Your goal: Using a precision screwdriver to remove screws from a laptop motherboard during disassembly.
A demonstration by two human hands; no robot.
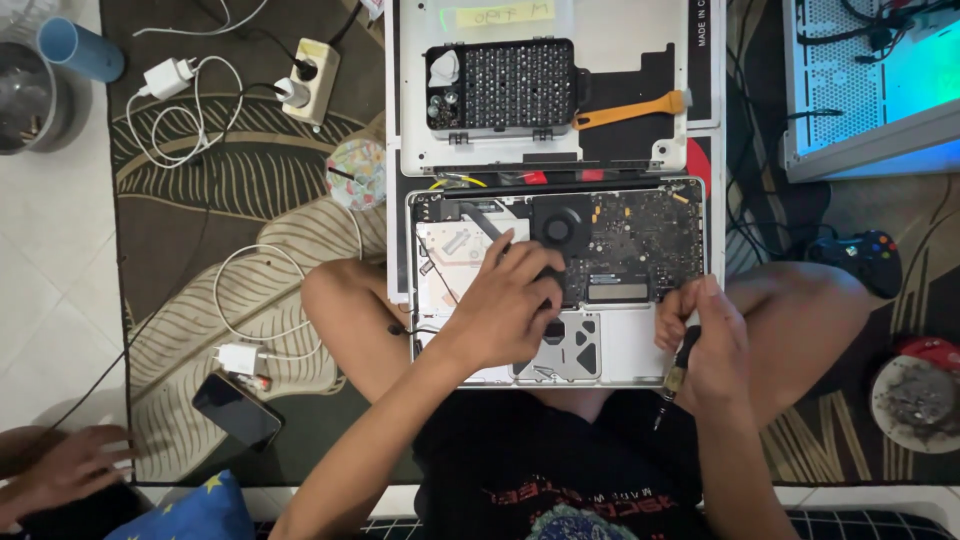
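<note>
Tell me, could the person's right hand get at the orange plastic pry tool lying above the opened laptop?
Probably yes. The orange plastic pry tool lies uncovered on the white lid, nothing across the path, but the right hand already holds a dark slim screwdriver, so it would have to free its grip first.

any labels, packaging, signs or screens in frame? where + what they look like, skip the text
Yellow paper label: top centre, on the pale lid panel, rectangular, handwritten.
Printed box edge: right of the bit case, narrow white strip with dark print.
Phone: lower left on the rug, dark screen, off.
Lit panel: top right, tilted rectangle glowing green to blue.
Printed shirt: bottom centre, black with red lettering.
</note>
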